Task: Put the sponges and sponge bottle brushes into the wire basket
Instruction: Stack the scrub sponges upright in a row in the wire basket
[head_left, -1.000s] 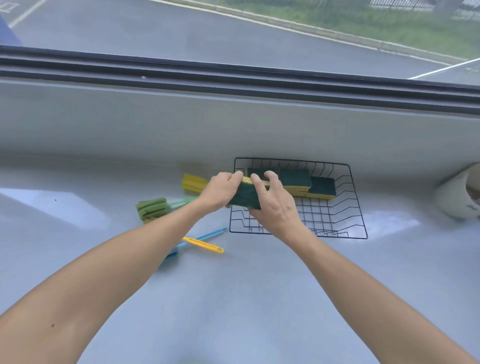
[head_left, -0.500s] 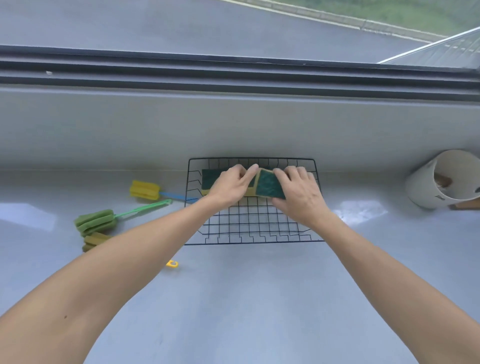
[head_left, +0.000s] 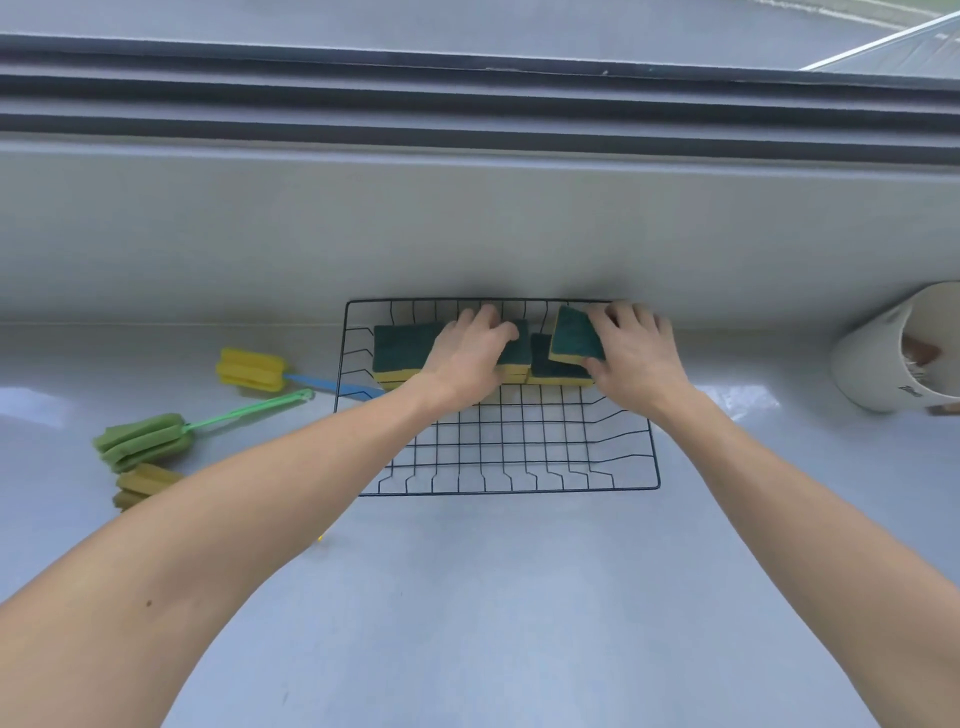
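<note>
Both hands are inside the wire basket (head_left: 631, 486), near its back wall. The right hand (head_left: 636, 358) holds a sponge (head_left: 575, 335) between thumb and fingers. That sponge is tilted, with its dark green side up and its yellow side below. It rests on top of another sponge (head_left: 550, 371) that lies flat in the basket.

The left hand (head_left: 470, 358) lies palm down on a row of sponges (head_left: 402, 351), with its fingers curled over them. These sponges also show green on top and yellow below. They sit side by side along the back of the basket. The front half of the basket holds nothing.

Three bottle brushes lie on the grey counter (head_left: 493, 597), to the left of the basket. The yellow brush (head_left: 249, 369) has a blue handle that reaches under the basket's left edge. The green brush (head_left: 143, 441) has a thin green handle that points toward the basket. A third, darker yellow brush (head_left: 143, 483) lies just beside the green one, partly hidden by the left arm.

A white cup (head_left: 883, 358) lies tipped on its side, well apart on the right.
</note>
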